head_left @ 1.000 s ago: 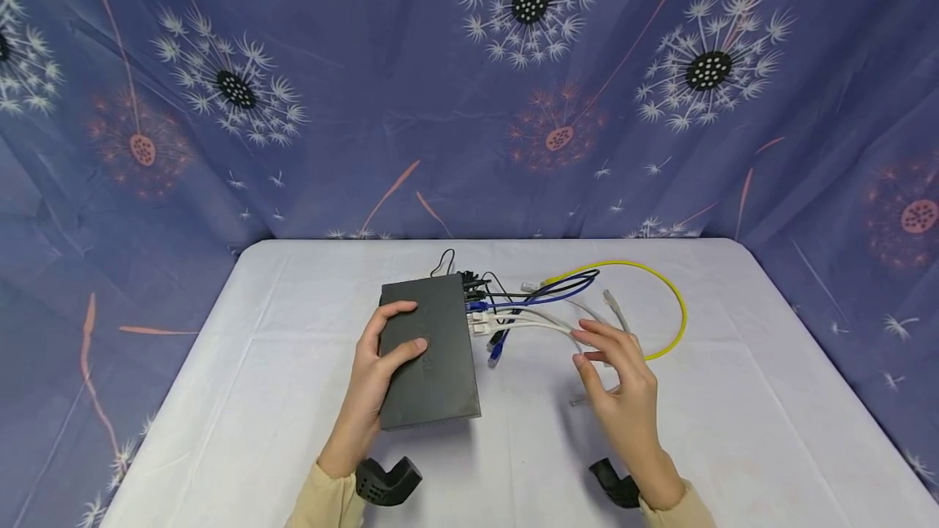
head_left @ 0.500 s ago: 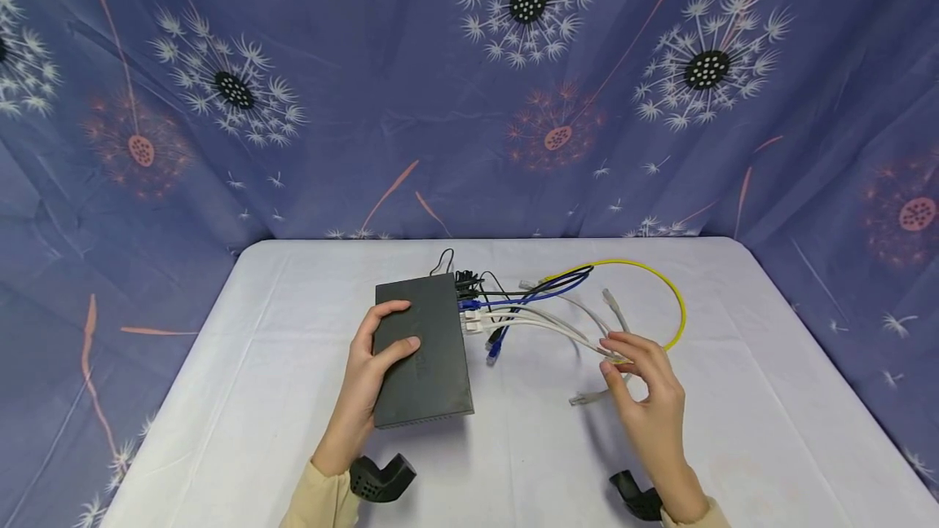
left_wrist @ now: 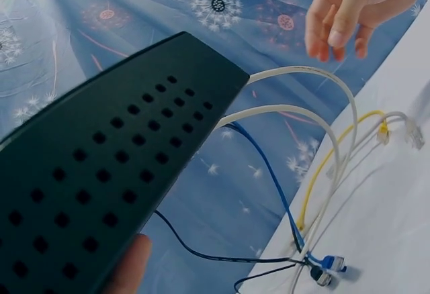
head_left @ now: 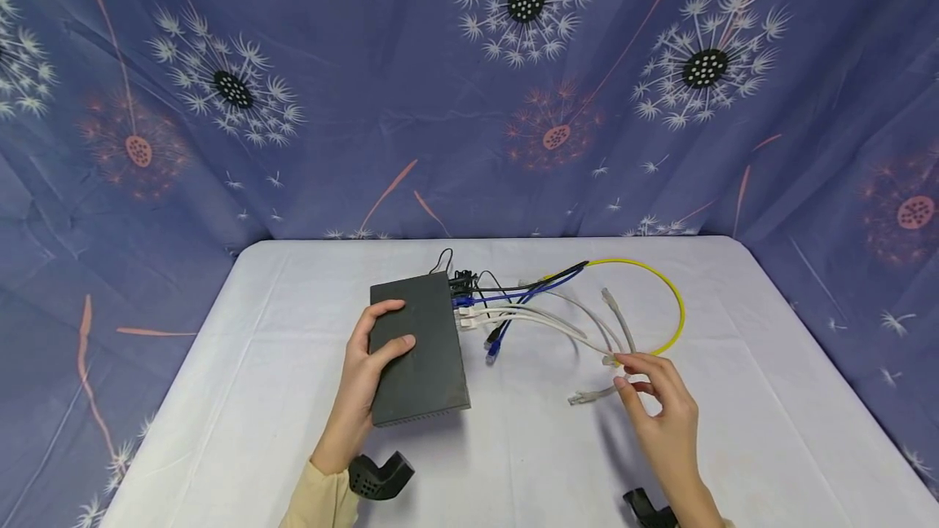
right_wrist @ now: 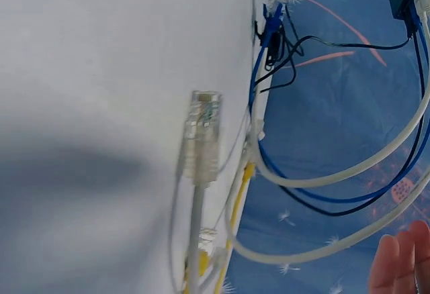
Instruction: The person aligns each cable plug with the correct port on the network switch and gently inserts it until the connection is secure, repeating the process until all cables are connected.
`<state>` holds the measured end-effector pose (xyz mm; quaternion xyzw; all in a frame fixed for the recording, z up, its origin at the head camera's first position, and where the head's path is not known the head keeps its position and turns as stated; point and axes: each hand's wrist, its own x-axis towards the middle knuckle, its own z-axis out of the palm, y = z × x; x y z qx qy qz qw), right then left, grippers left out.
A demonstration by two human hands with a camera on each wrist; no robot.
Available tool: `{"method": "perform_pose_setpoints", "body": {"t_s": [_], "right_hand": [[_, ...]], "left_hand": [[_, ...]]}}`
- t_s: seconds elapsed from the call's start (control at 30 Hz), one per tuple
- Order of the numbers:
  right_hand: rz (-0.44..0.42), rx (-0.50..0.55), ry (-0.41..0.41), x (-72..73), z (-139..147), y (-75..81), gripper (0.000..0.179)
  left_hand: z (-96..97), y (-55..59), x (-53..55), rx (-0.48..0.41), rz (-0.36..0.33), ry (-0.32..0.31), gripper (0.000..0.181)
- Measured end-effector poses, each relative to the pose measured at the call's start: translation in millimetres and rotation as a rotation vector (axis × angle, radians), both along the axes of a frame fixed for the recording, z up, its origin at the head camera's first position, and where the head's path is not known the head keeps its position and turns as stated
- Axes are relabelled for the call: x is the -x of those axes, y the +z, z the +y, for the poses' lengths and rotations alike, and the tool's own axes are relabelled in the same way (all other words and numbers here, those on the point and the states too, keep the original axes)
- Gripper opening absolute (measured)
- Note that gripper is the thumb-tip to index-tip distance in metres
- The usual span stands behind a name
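A black network switch (head_left: 420,349) is tilted up off the table in my left hand (head_left: 359,381), which grips its left side with the thumb on top. White network cables (head_left: 546,323), a blue cable (head_left: 506,297) and a black one run from its right edge. My right hand (head_left: 666,410) hovers to the right, over the loose cable ends, fingers loosely bent. In the left wrist view this right hand (left_wrist: 369,9) holds nothing and is apart from the cables. A clear plug (right_wrist: 203,126) on a pale cable shows large in the right wrist view.
A yellow cable (head_left: 681,308) loops at the right. Grey plugs (head_left: 584,398) lie near the right hand, and blue and black plugs (head_left: 492,351) near the switch. Bundled thin black wire (head_left: 464,279) lies behind. A patterned curtain (head_left: 411,88) hangs behind the white table (head_left: 249,332).
My right hand has moved right and nearer to me, away from the white cables' plugged ends. The left hand, with the switch, has shifted slightly left.
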<state>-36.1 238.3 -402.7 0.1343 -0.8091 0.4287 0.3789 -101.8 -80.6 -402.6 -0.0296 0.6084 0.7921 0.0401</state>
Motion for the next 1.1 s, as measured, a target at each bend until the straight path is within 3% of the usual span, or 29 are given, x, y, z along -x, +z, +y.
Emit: {"method": "perform_pose_setpoints", "body": {"t_s": [0.27,0.43,1.1], "right_hand": [[-0.140,-0.023,-0.049,-0.5,16.4,-24.1,0.037],[-0.174,-0.035,-0.059,2.8,27.7,-41.0,0.040],[-0.335,-0.031,-0.134,6.4,37.4,-59.2,0.038]], "left_hand": [[-8.3,-0.4,1.5,0.027,-0.029,0.012,0.046],[-15.3,0.0,1.0,0.039,-0.061,0.011,0.046],[-32.8,-1.0,-2.8,0.063,-0.096,0.042,0.046]]}}
